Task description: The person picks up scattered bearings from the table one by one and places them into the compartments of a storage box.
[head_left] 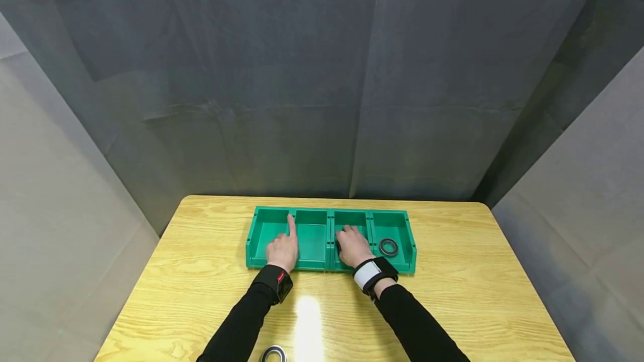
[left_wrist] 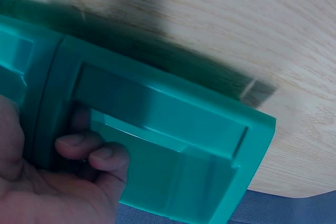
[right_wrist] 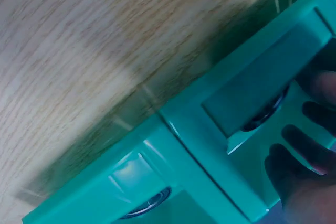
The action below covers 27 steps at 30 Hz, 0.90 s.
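Observation:
My left hand lies over the wall between the two left compartments of a green bin row. Its index finger points forward, while other fingers bend loosely inside the leftmost compartment in the left wrist view. Inside the third compartment, my right hand reaches down with fingers slightly bent and apart. A dark bearing ring lies in that compartment close to the fingers, partly hidden by the front wall; I see no grip on it. Another bearing ring lies flat in the rightmost compartment.
One more bearing ring lies on the wooden table at its near side, cut by the frame edge. Grey cloth walls stand behind the table and on both sides.

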Each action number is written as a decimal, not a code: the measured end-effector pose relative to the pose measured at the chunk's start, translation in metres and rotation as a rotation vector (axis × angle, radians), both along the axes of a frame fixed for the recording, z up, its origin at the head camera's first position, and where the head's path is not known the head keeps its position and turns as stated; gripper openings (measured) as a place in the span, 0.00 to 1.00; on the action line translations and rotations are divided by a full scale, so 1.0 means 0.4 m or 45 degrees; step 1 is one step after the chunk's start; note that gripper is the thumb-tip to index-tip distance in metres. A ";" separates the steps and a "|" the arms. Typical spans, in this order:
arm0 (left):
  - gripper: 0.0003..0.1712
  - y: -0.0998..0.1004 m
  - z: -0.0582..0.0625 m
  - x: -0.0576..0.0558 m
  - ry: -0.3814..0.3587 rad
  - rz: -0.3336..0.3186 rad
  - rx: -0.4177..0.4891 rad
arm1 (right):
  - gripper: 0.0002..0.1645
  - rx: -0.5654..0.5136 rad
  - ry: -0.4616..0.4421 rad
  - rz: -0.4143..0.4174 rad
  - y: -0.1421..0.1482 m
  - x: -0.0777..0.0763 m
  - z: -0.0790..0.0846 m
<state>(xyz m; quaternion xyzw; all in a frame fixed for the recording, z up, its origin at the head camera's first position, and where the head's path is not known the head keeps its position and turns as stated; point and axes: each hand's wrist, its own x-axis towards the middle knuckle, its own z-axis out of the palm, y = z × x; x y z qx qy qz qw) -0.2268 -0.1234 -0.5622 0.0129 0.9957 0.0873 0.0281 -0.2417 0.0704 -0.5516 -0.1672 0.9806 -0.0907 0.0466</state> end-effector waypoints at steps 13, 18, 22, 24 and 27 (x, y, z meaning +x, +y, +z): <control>0.42 -0.002 -0.006 -0.005 -0.015 0.001 0.008 | 0.20 -0.150 0.185 -0.063 0.039 0.034 0.060; 0.41 -0.004 -0.006 -0.003 -0.016 0.001 0.001 | 0.21 -0.207 0.195 -0.118 0.069 0.045 0.072; 0.40 -0.004 -0.005 0.000 0.015 -0.002 0.001 | 0.22 -0.241 0.204 -0.158 0.101 0.053 0.085; 0.40 -0.004 -0.004 0.001 0.026 -0.004 -0.001 | 0.22 -0.260 0.218 -0.177 0.120 0.055 0.092; 0.41 -0.005 -0.002 0.002 0.034 0.000 0.005 | 0.21 -0.277 0.244 -0.208 0.149 0.054 0.101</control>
